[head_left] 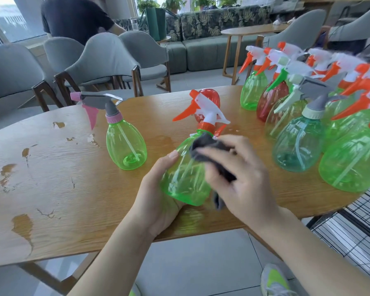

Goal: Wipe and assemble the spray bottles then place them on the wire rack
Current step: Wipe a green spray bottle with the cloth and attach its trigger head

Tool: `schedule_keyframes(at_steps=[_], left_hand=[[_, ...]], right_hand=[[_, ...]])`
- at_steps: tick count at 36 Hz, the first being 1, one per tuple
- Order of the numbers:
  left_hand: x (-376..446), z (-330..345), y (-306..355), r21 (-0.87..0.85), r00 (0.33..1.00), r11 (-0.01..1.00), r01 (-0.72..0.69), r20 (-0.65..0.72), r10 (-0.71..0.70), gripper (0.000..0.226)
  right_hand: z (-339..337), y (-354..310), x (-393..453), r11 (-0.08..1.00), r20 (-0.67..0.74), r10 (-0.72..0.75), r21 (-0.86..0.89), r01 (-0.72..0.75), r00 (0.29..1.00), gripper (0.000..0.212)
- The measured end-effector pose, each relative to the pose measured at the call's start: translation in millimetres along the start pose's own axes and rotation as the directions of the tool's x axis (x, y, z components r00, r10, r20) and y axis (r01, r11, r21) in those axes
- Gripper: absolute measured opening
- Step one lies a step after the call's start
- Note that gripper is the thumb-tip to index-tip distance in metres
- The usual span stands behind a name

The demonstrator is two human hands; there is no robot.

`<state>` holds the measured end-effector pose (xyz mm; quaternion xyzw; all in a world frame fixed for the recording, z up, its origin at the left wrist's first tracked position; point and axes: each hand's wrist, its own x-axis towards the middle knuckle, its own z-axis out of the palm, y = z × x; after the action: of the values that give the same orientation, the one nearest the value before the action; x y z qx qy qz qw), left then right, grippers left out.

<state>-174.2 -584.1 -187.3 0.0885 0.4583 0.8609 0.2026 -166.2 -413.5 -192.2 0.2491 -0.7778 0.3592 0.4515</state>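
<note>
Over the near edge of the wooden table (51, 189), a green spray bottle (184, 180) is held up in two hands. It leans away from the person, so its white and orange sprayer top (203, 112) points to the far side of the table. The left hand (158, 197) cups the bottom of this bottle, with the thumb curled up along its side. The right hand (241, 178) presses a dark grey cloth (212, 150) against the upper side of the bottle. Its fingers bend over the cloth and hold it, and one end of the cloth hangs down below the hand.

Left of the held bottle, another green bottle with a pink and grey top (124, 137) stands on the table by itself. Behind the held bottle, farther across the table, a red bottle (208, 101) shows partly. On the right side of the table, a big group of spray bottles (303, 124) stands close together, green, red and blue-green ones, most with orange and white tops. Below the right end of the table, a black wire rack (355, 227) shows near the floor. Worn patches mark the left part of the table. Grey chairs (107, 60) stand behind the table on the far side.
</note>
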Motion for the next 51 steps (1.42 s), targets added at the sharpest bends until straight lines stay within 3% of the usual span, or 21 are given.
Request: schedule_keyframes(at_steps=[4, 11, 17, 22, 27, 30, 32, 33, 35, 39, 43, 46, 51], left_hand=[[0, 0, -3, 0.005, 1.000, 1.000, -0.004, -0.010, 0.004, 0.045], [-2, 2, 0, 0.042, 0.997, 0.999, -0.001, -0.077, 0.004, 0.069], [1, 6, -1, 0.097, 0.997, 0.995, 0.014, -0.078, -0.007, 0.067], [1, 0, -5, 0.033, 0.998, 0.999, 0.012, -0.059, -0.010, 0.051], [-4, 1, -5, -0.050, 0.997, 0.998, 0.048, 0.057, -0.045, 0.059], [-5, 1, -1, -0.107, 0.993, 0.988, 0.115, 0.045, -0.111, 0.056], [-4, 2, 2, -0.180, 0.980, 0.968, 0.177, 0.120, -0.157, 0.061], [-4, 3, 3, -0.184, 0.979, 0.968, 0.173, 0.144, -0.147, 0.062], [-1, 0, 1, -0.063, 0.993, 0.992, 0.110, 0.057, -0.107, 0.060], [1, -2, -2, 0.003, 0.998, 0.999, 0.035, -0.047, -0.035, 0.051], [-1, 1, -3, -0.002, 0.997, 0.999, 0.038, -0.065, -0.038, 0.045], [-2, 2, -2, 0.016, 0.997, 0.999, 0.040, -0.062, -0.039, 0.049], [-1, 1, -1, 0.032, 0.996, 0.998, 0.051, -0.076, -0.048, 0.070]], right_hand=[[-5, 6, 7, 0.969, -0.027, 0.234, 0.093, -0.230, 0.972, 0.023], [-3, -1, -1, 0.995, 0.007, 0.078, 0.064, -0.079, 0.997, 0.022], [-5, 2, 1, 0.980, -0.010, 0.188, 0.071, -0.186, 0.982, 0.022], [1, -12, -10, 0.999, 0.044, 0.001, 0.037, -0.002, 0.999, 0.018], [9, -21, -23, 0.968, 0.129, -0.247, -0.010, 0.250, 0.960, 0.017], [10, -17, -24, 0.944, 0.153, -0.315, -0.046, 0.326, 0.937, 0.018], [8, -14, -21, 0.939, 0.146, -0.327, -0.065, 0.339, 0.934, 0.019], [8, -13, -19, 0.942, 0.132, -0.317, -0.068, 0.328, 0.939, 0.019], [6, -10, -14, 0.963, 0.083, -0.256, -0.059, 0.262, 0.963, 0.018], [3, 0, -2, 1.000, 0.015, -0.005, 0.009, 0.005, 1.000, 0.021], [-1, 4, 6, 0.965, -0.026, 0.252, 0.079, -0.249, 0.967, 0.024], [1, 0, 3, 0.956, -0.015, 0.280, 0.097, -0.277, 0.960, 0.023], [1, -4, -2, 0.985, -0.019, 0.143, 0.096, -0.141, 0.989, 0.020]])
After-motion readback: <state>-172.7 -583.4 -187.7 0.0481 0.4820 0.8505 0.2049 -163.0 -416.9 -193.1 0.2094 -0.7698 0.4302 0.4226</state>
